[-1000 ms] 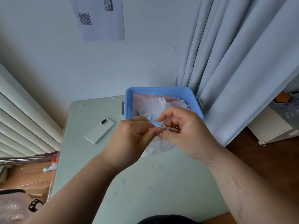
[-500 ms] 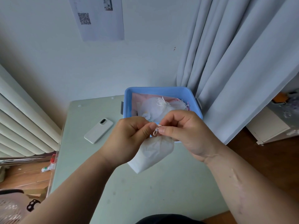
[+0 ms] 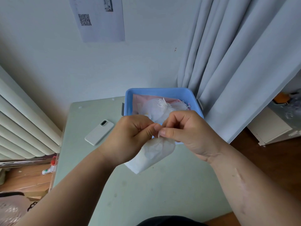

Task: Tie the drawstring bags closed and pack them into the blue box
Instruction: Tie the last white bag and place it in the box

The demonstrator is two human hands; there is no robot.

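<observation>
A white drawstring bag hangs above the pale green table, held up by its string at the gathered neck. My left hand and my right hand meet just above it, each pinching the thin white drawstring between thumb and forefinger. Behind the hands stands the blue box at the table's far edge. Inside it lie tied white bags on pink material; the box's near side is hidden by my hands.
A white phone lies face down on the table to the left of my hands. A grey curtain hangs right beside the box. A radiator lines the left wall. Wooden floor shows on both sides of the table.
The bag has dropped lower and now hangs in full view below my hands. My fingertips have drawn closer together on the string.
</observation>
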